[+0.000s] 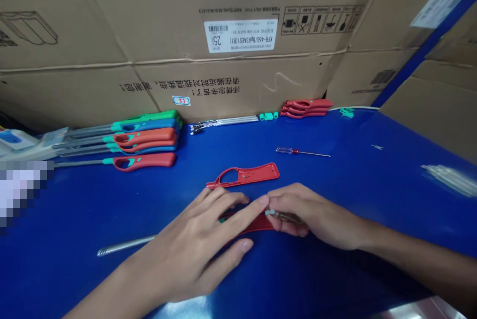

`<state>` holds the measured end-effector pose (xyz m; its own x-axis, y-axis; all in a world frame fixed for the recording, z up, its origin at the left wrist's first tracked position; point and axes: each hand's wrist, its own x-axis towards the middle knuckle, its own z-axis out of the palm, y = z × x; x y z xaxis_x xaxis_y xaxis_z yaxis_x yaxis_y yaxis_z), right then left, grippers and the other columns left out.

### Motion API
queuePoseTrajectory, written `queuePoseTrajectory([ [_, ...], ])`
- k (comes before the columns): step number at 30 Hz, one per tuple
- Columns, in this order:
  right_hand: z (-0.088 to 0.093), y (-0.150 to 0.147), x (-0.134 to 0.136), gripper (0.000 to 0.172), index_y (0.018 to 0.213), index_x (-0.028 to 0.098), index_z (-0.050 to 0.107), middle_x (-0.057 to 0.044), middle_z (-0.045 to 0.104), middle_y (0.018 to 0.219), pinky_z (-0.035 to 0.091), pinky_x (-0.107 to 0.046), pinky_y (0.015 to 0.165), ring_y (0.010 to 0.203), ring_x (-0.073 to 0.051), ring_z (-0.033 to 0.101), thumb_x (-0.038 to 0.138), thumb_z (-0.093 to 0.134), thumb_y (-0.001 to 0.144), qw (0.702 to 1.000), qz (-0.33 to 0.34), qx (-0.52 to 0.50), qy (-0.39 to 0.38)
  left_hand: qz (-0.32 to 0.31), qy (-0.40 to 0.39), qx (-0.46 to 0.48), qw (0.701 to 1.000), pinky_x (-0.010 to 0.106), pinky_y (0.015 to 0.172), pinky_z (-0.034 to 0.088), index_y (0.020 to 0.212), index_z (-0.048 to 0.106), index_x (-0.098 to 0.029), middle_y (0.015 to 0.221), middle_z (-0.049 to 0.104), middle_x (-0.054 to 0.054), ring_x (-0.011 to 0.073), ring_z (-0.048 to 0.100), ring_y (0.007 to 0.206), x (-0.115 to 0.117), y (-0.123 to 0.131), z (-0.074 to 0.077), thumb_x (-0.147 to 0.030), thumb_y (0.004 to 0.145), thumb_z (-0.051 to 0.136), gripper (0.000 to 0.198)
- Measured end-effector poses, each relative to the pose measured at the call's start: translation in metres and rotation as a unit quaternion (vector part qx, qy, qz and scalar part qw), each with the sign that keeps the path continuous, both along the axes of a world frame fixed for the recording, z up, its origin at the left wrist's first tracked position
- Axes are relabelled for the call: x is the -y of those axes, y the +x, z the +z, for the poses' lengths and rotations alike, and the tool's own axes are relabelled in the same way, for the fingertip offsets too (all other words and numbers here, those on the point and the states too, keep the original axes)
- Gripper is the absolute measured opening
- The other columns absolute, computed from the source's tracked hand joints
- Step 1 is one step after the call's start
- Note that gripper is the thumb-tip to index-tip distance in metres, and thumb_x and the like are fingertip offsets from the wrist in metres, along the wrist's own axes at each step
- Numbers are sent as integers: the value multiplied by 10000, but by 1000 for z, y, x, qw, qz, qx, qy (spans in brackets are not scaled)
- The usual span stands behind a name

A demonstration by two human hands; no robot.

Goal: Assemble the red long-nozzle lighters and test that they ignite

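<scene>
Where cartons (112,21) rise, blue workbench (354,195) beneath hands (320,214)

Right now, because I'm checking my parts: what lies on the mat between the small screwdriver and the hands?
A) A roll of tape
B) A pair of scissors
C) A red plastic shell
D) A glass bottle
C: the red plastic shell lies on the blue mat just past the left hand and right hand, below the small screwdriver.
</scene>
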<state>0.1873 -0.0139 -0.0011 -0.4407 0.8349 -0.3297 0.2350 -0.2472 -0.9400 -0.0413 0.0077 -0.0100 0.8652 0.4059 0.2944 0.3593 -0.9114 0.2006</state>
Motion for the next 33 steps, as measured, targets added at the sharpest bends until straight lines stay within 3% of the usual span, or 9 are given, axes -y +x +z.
queuePoseTrajectory([
  [13, 2, -2, 0, 313, 616, 173, 485, 33, 404, 531, 277, -231, 486, 498, -90, 350, 317, 376, 872, 1000, -4, 2, -4, -16, -12, -2, 1000, 445, 947, 481, 1463, 345, -201, 1183, 579, 120, 235, 549, 1071, -1, -3, -1, -219, 941, 483, 540],
  [33, -3, 0, 0, 337, 638, 165, 514, 19, 429, 568, 277, -231, 494, 521, -93, 380, 397, 392, 850, 1000, -15, 6, -24, -22, 10, 18, 1000, 457, 935, 500, 1424, 417, -221, 1164, 602, 117, 235, 575, 1049, -2, -2, 0, -202, 931, 483, 498],
])
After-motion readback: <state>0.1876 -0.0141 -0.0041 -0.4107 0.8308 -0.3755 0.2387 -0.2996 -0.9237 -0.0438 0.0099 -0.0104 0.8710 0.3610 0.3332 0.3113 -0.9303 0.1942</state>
